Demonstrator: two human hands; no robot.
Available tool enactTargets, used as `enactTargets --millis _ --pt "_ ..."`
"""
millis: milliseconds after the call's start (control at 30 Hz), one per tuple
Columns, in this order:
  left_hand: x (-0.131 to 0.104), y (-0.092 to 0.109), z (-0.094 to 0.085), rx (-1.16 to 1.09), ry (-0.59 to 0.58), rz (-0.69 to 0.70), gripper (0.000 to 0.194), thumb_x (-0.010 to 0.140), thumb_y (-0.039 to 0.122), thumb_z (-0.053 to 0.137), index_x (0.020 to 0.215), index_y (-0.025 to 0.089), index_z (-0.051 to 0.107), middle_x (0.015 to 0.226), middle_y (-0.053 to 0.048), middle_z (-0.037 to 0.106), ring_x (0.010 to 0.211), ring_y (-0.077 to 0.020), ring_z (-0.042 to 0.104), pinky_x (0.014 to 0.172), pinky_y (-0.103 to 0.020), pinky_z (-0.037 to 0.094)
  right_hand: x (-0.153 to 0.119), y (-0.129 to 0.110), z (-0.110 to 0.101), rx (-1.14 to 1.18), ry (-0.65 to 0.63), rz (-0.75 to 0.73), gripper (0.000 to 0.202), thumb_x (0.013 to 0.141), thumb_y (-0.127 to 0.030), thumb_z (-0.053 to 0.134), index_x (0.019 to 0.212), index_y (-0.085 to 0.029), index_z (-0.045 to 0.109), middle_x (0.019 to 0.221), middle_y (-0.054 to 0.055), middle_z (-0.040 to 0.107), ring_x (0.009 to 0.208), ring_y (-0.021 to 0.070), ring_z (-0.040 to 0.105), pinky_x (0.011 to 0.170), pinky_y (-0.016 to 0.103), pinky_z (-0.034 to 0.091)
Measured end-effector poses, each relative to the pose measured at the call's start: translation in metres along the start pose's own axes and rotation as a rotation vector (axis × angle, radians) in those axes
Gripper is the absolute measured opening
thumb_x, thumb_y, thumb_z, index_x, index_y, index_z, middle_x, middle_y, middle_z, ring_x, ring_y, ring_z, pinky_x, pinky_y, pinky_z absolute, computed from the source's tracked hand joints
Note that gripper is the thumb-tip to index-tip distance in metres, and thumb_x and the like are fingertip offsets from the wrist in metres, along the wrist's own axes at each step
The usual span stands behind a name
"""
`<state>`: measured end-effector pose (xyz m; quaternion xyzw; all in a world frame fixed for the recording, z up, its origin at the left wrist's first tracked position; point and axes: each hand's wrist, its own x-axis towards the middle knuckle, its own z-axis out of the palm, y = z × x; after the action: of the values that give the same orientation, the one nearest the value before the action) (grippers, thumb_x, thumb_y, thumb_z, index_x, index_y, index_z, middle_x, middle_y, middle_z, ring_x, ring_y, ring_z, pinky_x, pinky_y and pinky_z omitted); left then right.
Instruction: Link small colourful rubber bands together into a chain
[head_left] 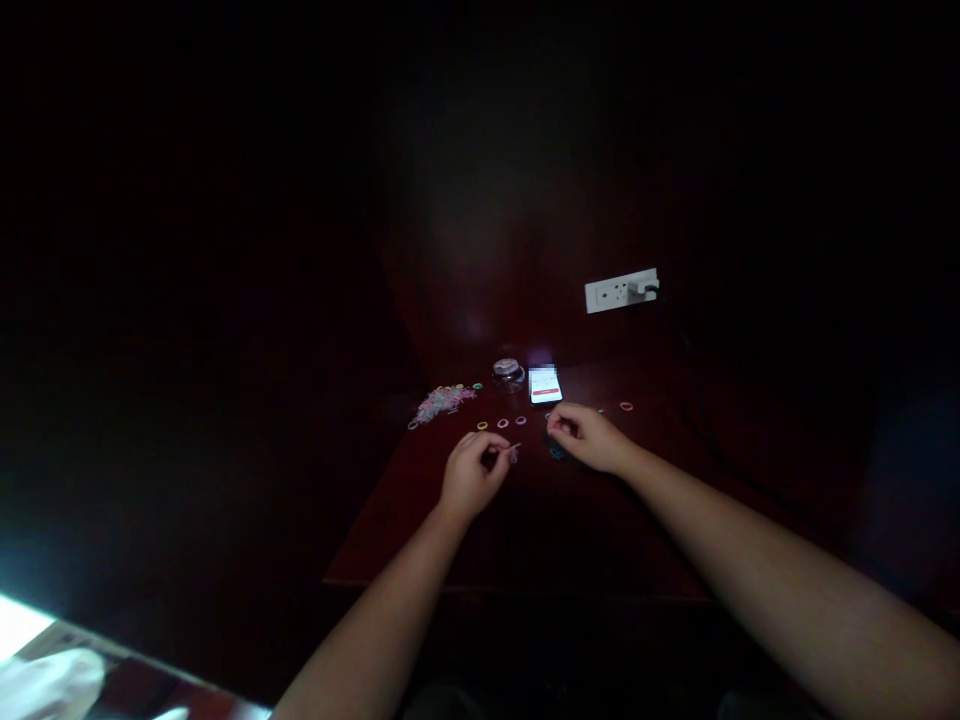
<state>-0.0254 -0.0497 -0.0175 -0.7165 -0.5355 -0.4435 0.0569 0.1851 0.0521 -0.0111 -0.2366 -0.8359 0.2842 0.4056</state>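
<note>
My left hand pinches a small thin band between thumb and fingertips, above the dark red table. Just under it lies a small pinkish band. My right hand has its thumb and fingers pressed together; anything between them is too small to make out. Dark teal bands lie beside it. Beyond my hands are a yellow ring, a pink ring and a purple ring. An orange ring sits to the right.
A heap of pastel bands is at the table's left edge. Farther back stand a round clear container and a lit phone. A white socket panel with a plugged-in cable is on the wall.
</note>
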Motion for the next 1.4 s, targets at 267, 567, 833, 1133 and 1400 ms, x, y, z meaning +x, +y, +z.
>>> enactTargets --millis 267,567,833,1133,1400 --pt "-0.021 -0.068 -0.028 0.041 0.158 -0.393 0.013 0.08 0.027 0.057 0.088 0.017 0.063 0.077 -0.002 0.067 0.069 -0.0122 0.062 0.07 -0.024 0.049 0.001 0.011 -0.001 0.059 -0.015 0.082 0.015 0.076 -0.029 0.056 0.076 -0.015 0.058 0.059 -0.002 0.047 0.054 0.0107 0.042 0.049 0.023 0.032" --pt "-0.02 -0.073 -0.023 0.099 -0.012 -0.405 0.01 0.076 0.024 0.059 0.083 0.019 0.064 0.073 0.0 0.067 0.066 -0.0108 0.061 0.068 -0.022 0.047 0.001 0.009 -0.003 0.069 -0.005 0.092 0.018 0.074 -0.033 0.058 0.072 -0.016 0.058 0.057 -0.001 0.048 0.052 0.011 0.042 0.049 0.024 0.033" --pt "-0.021 -0.073 -0.022 0.093 -0.045 -0.396 0.01 0.075 0.023 0.058 0.083 0.019 0.063 0.075 0.0 0.068 0.067 -0.0107 0.061 0.068 -0.022 0.046 0.001 0.013 -0.001 0.065 -0.02 0.097 0.017 0.075 -0.033 0.058 0.074 -0.015 0.059 0.058 -0.001 0.048 0.053 0.0108 0.042 0.049 0.023 0.033" --pt "-0.019 -0.069 -0.024 0.124 -0.055 -0.385 0.01 0.074 0.021 0.058 0.082 0.019 0.064 0.074 0.0 0.068 0.066 -0.0109 0.061 0.067 -0.023 0.046 0.001 0.012 -0.001 0.09 -0.016 0.091 0.015 0.074 -0.03 0.058 0.074 -0.015 0.058 0.06 0.0 0.052 0.054 0.0108 0.044 0.048 0.023 0.034" --pt "-0.02 -0.069 -0.023 0.122 -0.079 -0.387 0.014 0.074 0.021 0.059 0.085 0.02 0.066 0.076 0.0 0.068 0.066 -0.0111 0.06 0.067 -0.023 0.046 0.002 0.011 -0.001 0.066 -0.01 0.089 0.016 0.074 -0.031 0.057 0.072 -0.015 0.058 0.059 0.0 0.05 0.054 0.0115 0.044 0.05 0.024 0.034"
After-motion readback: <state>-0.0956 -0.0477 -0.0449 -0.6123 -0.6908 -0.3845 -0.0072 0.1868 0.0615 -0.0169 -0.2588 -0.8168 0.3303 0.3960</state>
